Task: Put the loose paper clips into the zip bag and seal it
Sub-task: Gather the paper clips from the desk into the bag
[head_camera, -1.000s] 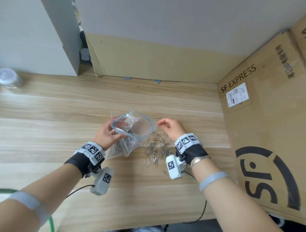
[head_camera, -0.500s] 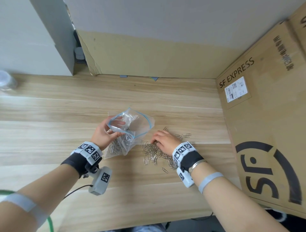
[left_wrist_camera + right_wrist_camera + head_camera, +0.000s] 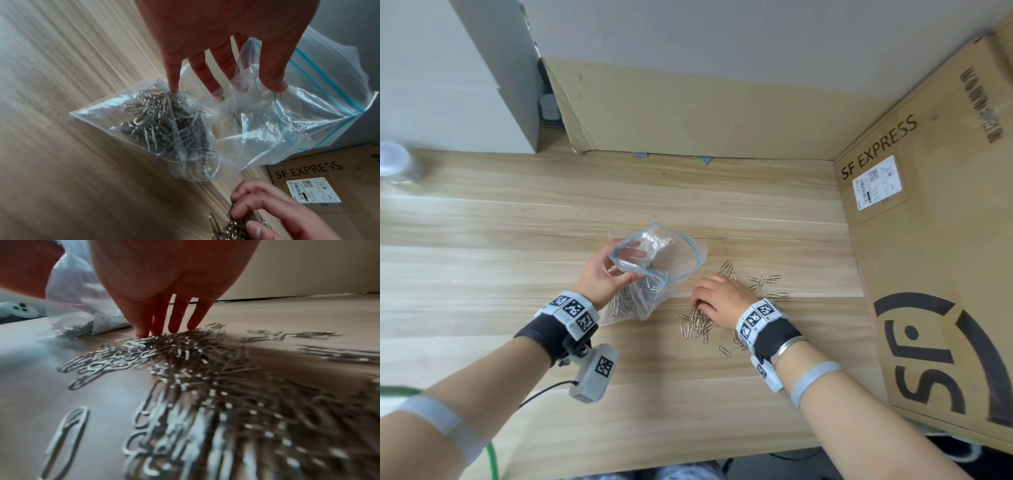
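Fingertips (image 3: 141, 331) of the right hand (image 3: 717, 298), lifted beside the zip bag (image 3: 654, 270) a second earlier, were pressed together upon the loose paper clips (image 3: 698, 325) — another handful was being gathered — while the bag's mouth was held open by the left hand (image 3: 602, 274).

We saw the clear zip bag (image 3: 654, 270) with its blue-edged mouth gaping open, silver clips already pooled inside; loose paper clips (image 3: 698, 325) lay scattered just right of it.
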Demonstrator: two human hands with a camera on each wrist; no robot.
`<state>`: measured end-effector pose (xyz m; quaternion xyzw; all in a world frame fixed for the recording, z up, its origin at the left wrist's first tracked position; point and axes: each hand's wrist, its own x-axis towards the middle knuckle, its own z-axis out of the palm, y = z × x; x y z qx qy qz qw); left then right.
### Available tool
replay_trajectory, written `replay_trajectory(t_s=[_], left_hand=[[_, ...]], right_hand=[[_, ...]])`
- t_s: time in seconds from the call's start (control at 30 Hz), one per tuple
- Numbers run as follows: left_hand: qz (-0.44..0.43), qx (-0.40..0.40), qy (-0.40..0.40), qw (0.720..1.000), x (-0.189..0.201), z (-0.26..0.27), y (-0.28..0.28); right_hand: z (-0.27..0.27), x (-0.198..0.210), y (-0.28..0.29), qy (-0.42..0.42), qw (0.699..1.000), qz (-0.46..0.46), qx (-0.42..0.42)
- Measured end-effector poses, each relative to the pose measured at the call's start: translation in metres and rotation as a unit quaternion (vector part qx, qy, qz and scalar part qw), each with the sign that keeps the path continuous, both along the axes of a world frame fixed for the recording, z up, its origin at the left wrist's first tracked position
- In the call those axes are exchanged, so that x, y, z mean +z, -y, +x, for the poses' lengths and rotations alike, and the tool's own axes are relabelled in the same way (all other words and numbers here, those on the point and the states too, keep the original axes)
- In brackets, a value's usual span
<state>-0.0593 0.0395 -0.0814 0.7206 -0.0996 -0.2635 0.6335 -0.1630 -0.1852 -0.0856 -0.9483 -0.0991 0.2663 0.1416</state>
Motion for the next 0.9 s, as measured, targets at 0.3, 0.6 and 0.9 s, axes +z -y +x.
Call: replay_trajectory(t_s=[0.3, 0.6, 0.9], left_hand=[[0.003, -0.006, 0.001, 1.0, 0.0, 0.0, 0.0], [0.022, -0.009, 0.006, 1.0, -0.006, -0.001, -0.001], [0.02, -0.007, 0.003, 1.0, -0.005, -0.002, 0.0]], right_hand=[[-0.023, -0.003, 0.01, -0.054, 0.991, -0.109, -0.061], [-0.021, -0.009, 0.008, 0.009, 0.99, 0.036, -0.135], [-0.02, -0.007, 0.007, 0.056, 0.986, 0.036, -0.154]])
